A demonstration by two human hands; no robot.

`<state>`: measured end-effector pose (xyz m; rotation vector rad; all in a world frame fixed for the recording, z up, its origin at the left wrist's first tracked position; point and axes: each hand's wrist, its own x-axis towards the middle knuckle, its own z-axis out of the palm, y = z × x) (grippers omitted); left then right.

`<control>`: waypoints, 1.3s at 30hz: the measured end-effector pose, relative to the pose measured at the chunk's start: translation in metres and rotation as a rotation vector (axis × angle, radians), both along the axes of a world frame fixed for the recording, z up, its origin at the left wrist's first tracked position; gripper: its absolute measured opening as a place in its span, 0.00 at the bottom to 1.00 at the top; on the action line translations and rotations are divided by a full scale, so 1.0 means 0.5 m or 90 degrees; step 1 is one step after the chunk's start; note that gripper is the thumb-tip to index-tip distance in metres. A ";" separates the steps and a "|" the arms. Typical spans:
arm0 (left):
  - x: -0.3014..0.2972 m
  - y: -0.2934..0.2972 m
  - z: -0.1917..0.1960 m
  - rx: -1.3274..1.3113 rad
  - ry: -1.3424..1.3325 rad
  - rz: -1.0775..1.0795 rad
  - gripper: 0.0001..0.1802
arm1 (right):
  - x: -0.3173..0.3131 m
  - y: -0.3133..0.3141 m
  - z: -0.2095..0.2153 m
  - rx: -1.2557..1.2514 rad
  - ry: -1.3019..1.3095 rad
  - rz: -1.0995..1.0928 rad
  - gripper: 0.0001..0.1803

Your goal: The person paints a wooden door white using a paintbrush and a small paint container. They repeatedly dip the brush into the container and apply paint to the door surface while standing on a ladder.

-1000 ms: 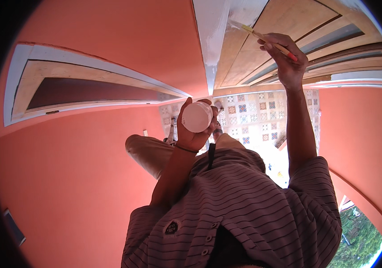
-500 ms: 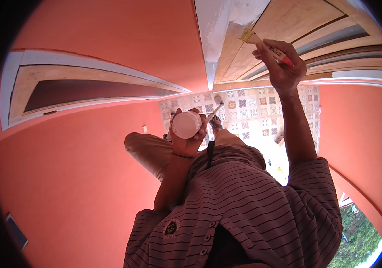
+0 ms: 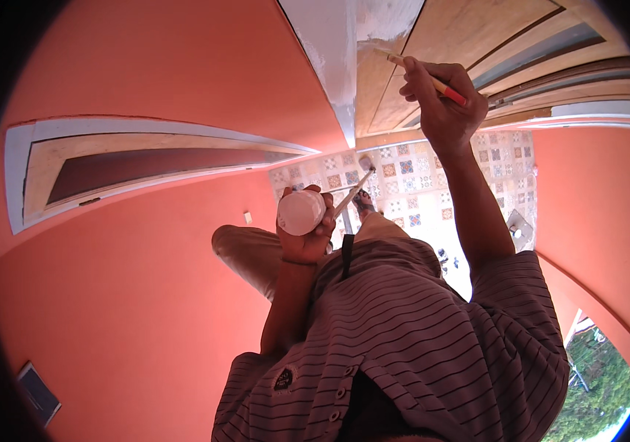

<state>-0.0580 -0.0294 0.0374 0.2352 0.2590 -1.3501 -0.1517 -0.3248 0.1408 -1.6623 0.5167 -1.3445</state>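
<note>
In my right hand (image 3: pixel 444 110) I hold a thin brush (image 3: pixel 421 71) with a red handle, its tip touching the white patch on the wooden door. My left hand (image 3: pixel 306 234) holds a small round white cup (image 3: pixel 301 213) and a second brush (image 3: pixel 357 188) pointing up.

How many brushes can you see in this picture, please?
2. One brush is in the right hand, its tip against the wooden door. A second brush is in the left hand, beside a white cup.

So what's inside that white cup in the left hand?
Cannot tell: the white cup, gripped by the left hand, shows only its closed pale face. A second brush juts out beside it.
</note>
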 end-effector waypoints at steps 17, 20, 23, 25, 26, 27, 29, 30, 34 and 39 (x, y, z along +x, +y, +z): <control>-0.016 -0.004 0.022 0.021 0.013 0.009 0.34 | 0.015 -0.003 0.062 -0.028 -0.148 -0.007 0.09; -0.017 -0.004 0.026 0.014 0.007 0.012 0.34 | 0.019 0.007 0.044 0.031 -0.009 -0.007 0.10; -0.016 -0.009 0.030 0.019 0.020 0.002 0.34 | 0.055 -0.011 0.049 0.085 -0.001 0.007 0.10; -0.017 -0.011 0.031 0.013 0.016 -0.003 0.34 | 0.071 -0.022 0.071 0.032 -0.123 0.042 0.11; -0.017 -0.012 0.031 0.007 0.016 -0.003 0.34 | 0.074 -0.026 0.085 0.037 -0.164 0.054 0.11; -0.018 -0.012 0.030 0.006 0.014 -0.005 0.34 | 0.073 -0.026 0.098 0.030 -0.156 0.005 0.10; -0.020 -0.011 0.028 -0.002 0.013 -0.005 0.34 | 0.065 -0.026 0.120 0.075 -0.223 0.008 0.05; -0.020 -0.010 0.026 -0.002 0.011 -0.003 0.34 | 0.067 -0.027 0.124 -0.014 -0.289 0.023 0.04; -0.022 -0.003 0.018 0.000 0.017 0.001 0.35 | 0.065 -0.026 0.084 -0.125 -0.340 0.068 0.08; -0.018 0.001 0.011 -0.017 -0.016 -0.015 0.33 | 0.035 -0.052 -0.040 -0.256 0.003 0.035 0.11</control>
